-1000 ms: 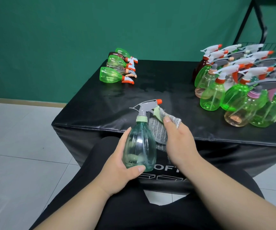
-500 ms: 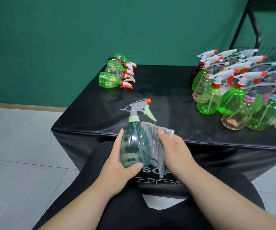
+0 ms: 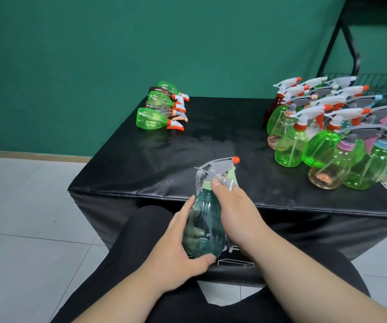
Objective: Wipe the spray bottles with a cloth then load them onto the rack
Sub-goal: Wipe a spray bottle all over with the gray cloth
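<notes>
A teal spray bottle (image 3: 205, 226) with a grey trigger head and orange nozzle stands upright over my lap, in front of the black table (image 3: 211, 141). My left hand (image 3: 180, 255) grips its lower body, thumb across the front. My right hand (image 3: 236, 213) holds a grey striped cloth (image 3: 227, 183) wrapped around the bottle's neck and far side, thumb at the pale green collar. Most of the cloth is hidden behind the bottle and hand.
Several upright spray bottles (image 3: 327, 134) crowd the table's right side. Several more bottles (image 3: 162, 108) lie on their sides at the far left corner. A black wire rack (image 3: 374, 85) stands behind the right edge. Tiled floor lies to the left.
My right hand with the cloth has slid up from the bottle's body to its neck. The bottle has shifted slightly right and nearer in my left hand.
</notes>
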